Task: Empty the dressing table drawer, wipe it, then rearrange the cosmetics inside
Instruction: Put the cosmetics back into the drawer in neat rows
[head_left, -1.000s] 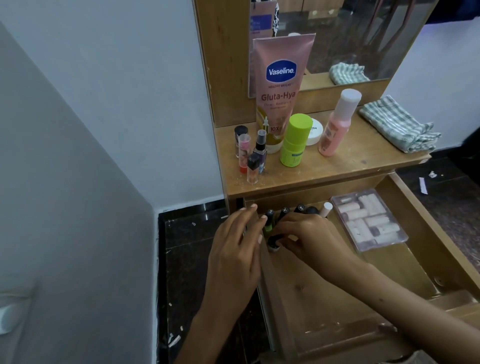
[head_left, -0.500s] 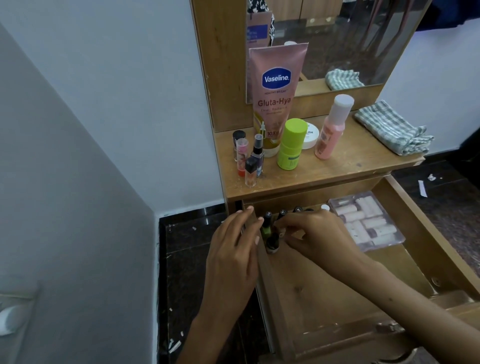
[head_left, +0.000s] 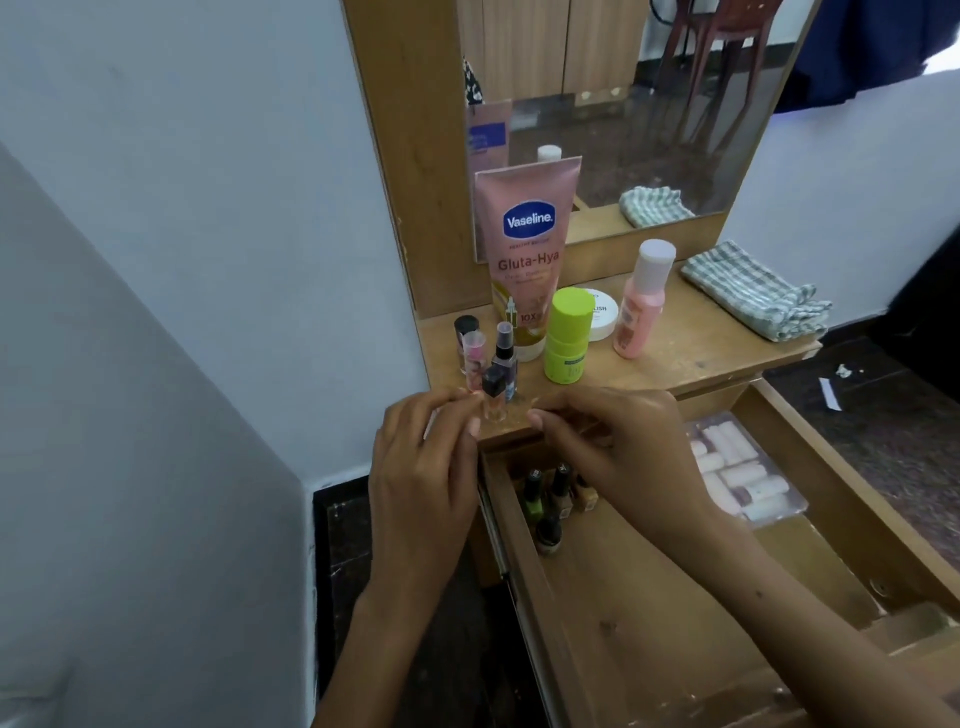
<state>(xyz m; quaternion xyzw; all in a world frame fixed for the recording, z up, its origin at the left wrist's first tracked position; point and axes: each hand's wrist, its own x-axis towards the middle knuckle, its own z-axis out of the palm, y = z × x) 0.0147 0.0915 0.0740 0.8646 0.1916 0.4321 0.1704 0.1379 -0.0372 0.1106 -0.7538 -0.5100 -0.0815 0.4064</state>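
A: What is obscured?

B: Left hand (head_left: 421, 467) shows only its back; its fingertips reach the small black-capped bottle (head_left: 493, 397) at the tabletop's front edge, contact unclear. Right hand (head_left: 618, 447) covers the drawer's rear middle, so the bottles under it are partly hidden. Labels on the small bottles are unreadable.

A: Grip, left first.

B: Left fingers lie nearly straight and loose, tips just beside the black-capped bottle; nothing clearly held. Right fingers are curled, thumb (head_left: 537, 418) towards the fingers, just right of that bottle. Whether they pinch anything I cannot tell.

A: Task items relative to the hands?

B: Beyond the left fingertips: a cluster of small bottles (head_left: 475, 348). Beyond the right hand: Vaseline tube (head_left: 524, 234), green bottle (head_left: 569, 332), white jar (head_left: 605, 317), pink bottle (head_left: 641, 306). Below the right hand, in the open drawer (head_left: 675, 597): nail polish bottles (head_left: 540, 499) at the rear left corner. Right of that hand: a clear case (head_left: 743, 483) of pale tubes. Far right on top: folded checked cloth (head_left: 753, 296).
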